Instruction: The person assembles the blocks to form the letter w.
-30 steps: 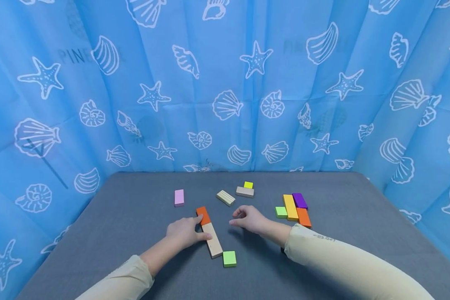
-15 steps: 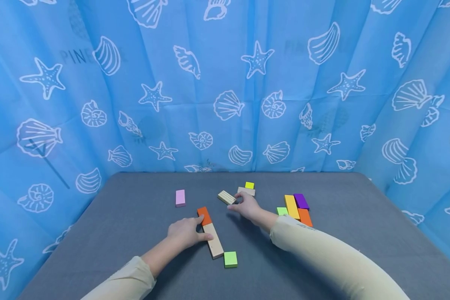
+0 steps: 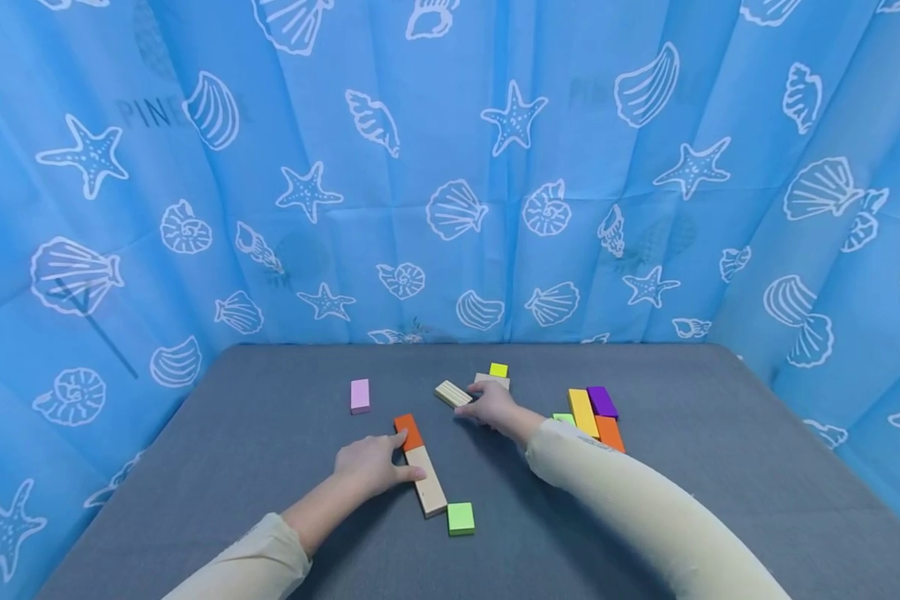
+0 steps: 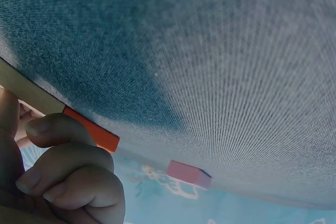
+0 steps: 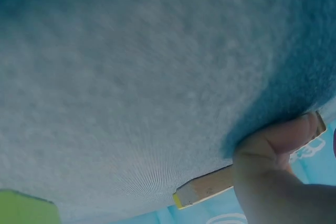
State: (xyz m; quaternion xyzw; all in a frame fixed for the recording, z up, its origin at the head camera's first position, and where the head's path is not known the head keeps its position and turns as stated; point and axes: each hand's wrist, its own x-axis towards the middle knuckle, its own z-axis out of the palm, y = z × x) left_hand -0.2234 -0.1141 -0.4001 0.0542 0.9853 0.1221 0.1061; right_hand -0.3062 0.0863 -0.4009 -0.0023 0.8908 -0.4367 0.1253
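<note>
My left hand [image 3: 367,465] lies beside a row of two blocks. Its index finger touches the orange block [image 3: 408,432] and its thumb lies on the plain wooden block [image 3: 426,482]; the other fingers curl in the left wrist view. My right hand [image 3: 492,406] reaches forward, thumb and index finger at the right end of a ridged wooden block [image 3: 452,393], pinching it. In the right wrist view the thumb [image 5: 294,134] is against that block's end. Behind the hand, a grey-brown wooden block [image 3: 499,382] is partly covered.
A light green block [image 3: 461,518] lies at the near end of the row. Further off are a pink block [image 3: 360,396] and a small yellow block [image 3: 498,369]. On the right, yellow-orange [image 3: 582,412], purple [image 3: 603,402], orange [image 3: 610,434] and green [image 3: 563,418] blocks cluster together.
My right hand has moved forward from above the bare cloth to the end of the ridged block, its fingers closing there. The left hand and the blocks stay put.
</note>
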